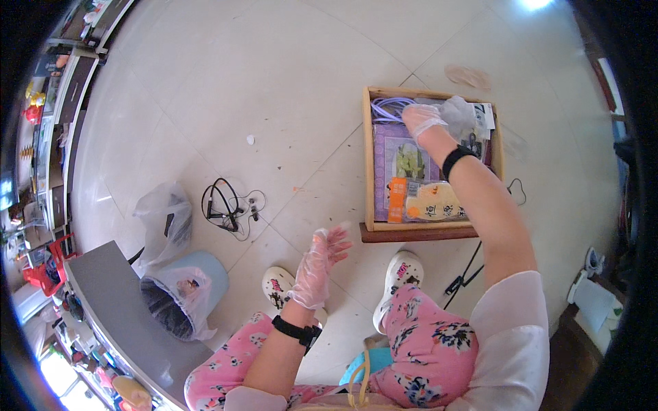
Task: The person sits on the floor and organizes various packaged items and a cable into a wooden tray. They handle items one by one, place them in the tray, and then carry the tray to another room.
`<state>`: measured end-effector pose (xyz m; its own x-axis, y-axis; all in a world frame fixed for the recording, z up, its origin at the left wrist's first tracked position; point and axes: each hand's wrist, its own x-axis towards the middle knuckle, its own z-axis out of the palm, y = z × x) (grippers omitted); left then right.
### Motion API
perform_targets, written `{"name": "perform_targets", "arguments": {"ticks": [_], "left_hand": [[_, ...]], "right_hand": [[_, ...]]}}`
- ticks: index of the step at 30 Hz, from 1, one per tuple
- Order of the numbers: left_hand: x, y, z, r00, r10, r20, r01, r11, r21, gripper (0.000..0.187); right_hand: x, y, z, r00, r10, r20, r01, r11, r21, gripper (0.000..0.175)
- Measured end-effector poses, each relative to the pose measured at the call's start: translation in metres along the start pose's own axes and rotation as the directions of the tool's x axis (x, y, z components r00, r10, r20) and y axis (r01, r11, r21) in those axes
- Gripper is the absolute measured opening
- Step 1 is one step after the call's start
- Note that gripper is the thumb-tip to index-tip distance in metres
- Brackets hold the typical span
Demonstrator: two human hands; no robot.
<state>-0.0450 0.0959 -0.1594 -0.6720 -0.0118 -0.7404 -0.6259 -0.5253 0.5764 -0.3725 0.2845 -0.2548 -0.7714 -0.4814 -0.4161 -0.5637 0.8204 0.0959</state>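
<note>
A wooden drawer [368, 164] lies on the floor in front of me, on the right. My right hand [422, 121], in a clear plastic glove, reaches into its far part beside a coiled lilac cable [386, 110]; its fingers are partly hidden, so any grip is unclear. Crumpled clear plastic [456, 114] lies just right of that hand. Beneath my right wrist is a flat purple box or album [381, 154] with a plant picture. Nearer me sits an orange-and-yellow packet [397, 201] bearing writing. My left hand [321, 262], also gloved, hangs above the floor, fingers apart and holding nothing.
Black neckband earphones [221, 208] and a white plastic bag [167, 218] are on the floor at left. A lined blue bin [216, 277] tilts beside a grey-topped cabinet [118, 287]. A black cable [457, 285] trails near my shoe [403, 272]. Thin clear plastic [468, 77] lies beyond the drawer.
</note>
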Motion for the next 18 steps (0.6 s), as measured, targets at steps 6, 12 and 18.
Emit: {"name": "perform_targets", "arguments": {"ticks": [6, 12, 18], "left_hand": [[-0.003, -0.002, 0.007, 1.000, -0.024, 0.002, 0.024, 1.000, 0.006, 0.070], [-0.008, 0.003, 0.005, 1.000, -0.013, -0.005, 0.013, 1.000, 0.017, 0.066], [-0.006, 0.000, 0.005, 0.999, -0.026, -0.034, 0.026, 1.000, -0.006, 0.065]], "right_hand": [[0.016, 0.009, -0.007, 0.992, -0.014, 0.125, 0.010, 0.999, 0.036, 0.022], [0.019, 0.021, -0.028, 0.944, 0.032, 0.329, -0.087, 0.984, 0.155, 0.036], [0.017, 0.015, -0.036, 0.916, 0.156, 0.369, -0.257, 0.936, 0.242, 0.053]]}}
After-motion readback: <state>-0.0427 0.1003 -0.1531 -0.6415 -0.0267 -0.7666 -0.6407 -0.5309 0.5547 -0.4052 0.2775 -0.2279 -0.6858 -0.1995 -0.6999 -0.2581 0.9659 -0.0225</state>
